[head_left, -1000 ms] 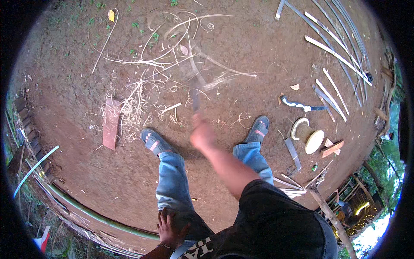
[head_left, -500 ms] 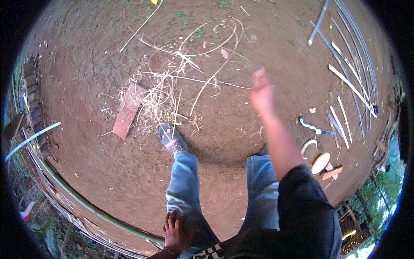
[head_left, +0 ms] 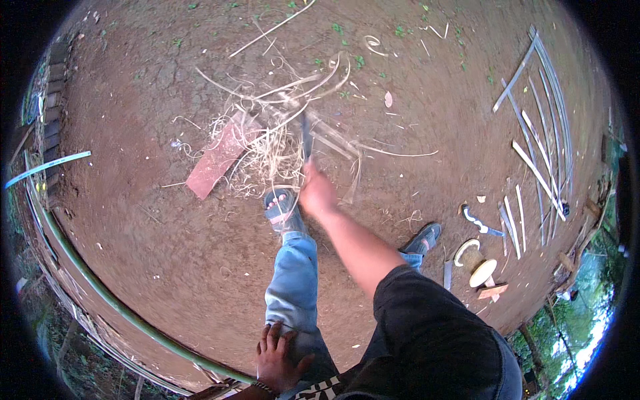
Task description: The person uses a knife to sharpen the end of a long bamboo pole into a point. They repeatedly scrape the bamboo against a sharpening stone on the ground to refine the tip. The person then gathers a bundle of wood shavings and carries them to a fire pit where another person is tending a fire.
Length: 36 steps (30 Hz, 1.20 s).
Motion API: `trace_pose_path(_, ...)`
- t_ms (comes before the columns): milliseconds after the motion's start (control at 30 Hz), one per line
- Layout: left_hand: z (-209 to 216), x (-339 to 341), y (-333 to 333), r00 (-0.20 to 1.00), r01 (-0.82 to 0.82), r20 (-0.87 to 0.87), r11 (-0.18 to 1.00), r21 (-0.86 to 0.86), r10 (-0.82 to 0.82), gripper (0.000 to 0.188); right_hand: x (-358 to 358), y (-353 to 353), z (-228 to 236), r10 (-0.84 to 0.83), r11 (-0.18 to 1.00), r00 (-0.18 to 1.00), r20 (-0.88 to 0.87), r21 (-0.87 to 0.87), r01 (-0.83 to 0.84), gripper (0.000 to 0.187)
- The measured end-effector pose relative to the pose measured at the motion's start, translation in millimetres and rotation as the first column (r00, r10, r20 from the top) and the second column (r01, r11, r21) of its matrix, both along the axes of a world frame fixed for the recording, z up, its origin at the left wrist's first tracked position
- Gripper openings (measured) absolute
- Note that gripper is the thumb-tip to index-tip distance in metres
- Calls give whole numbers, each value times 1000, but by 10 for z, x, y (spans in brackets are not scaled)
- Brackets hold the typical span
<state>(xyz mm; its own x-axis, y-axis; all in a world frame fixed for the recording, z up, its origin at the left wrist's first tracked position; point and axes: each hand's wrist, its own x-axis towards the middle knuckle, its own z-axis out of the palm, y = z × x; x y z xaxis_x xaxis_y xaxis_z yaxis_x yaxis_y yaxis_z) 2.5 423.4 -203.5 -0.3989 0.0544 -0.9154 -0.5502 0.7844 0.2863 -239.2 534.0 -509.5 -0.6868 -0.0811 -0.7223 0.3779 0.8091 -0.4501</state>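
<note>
My right hand (head_left: 319,190) is closed around the handle of what looks like a knife (head_left: 307,135), its dark narrow blade pointing away from me. The blade reaches into a loose heap of pale thin shavings (head_left: 277,157) on the ground, and some strips beside it are smeared by motion. Fingers spread, my left hand (head_left: 279,360) lies flat on my left leg near the knee. A reddish-brown flat board (head_left: 217,160) sits at the left of the heap, partly under the shavings. My left sandalled foot (head_left: 281,208) is at the heap's near edge.
To the right stand a spool with pale round ends (head_left: 483,272) and a small wood block (head_left: 492,291). A tool with a curved black-and-white handle (head_left: 473,217) lies near long split strips (head_left: 543,133). A green pole (head_left: 120,303) runs along the left edge.
My right hand has swung left and nearer to me, from bare ground to the heap, and curled strips there have shifted. The left hand stays on the leg.
</note>
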Motion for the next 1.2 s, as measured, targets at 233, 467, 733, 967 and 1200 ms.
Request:
trace_pose_path(233, 24, -82, -312, 995, -96, 44, 995, 35, 95, 70, 122, 50, 228, 13, 988, 992, -122, -150, -31, 64)
trace_pose_path(467, -84, 294, -595, 987, -97, -123, 994, 60, 103, 69, -2310, -436, -13, 268, 958, 828, -493, 229, -173, 39)
trace_pose_path(733, -178, 146, -971, 976, -216, 3, 958, 191, 219, 68, -2928, -935, -270, 686, 679, 709, -165, 495, -542, 44)
trace_pose_path(967, -627, 126, -1080, 887, -429, -43, 855, 291, 460, 73, -928, -279, 579, 681, 610, 693, 237, 340, -716, 64)
trace_pose_path(1200, -2768, -334, -1561, 551, -827, -463, 529, -191, 694, 87, -682, 256, 759, 765, 644, 624, -161, 222, -732, 68)
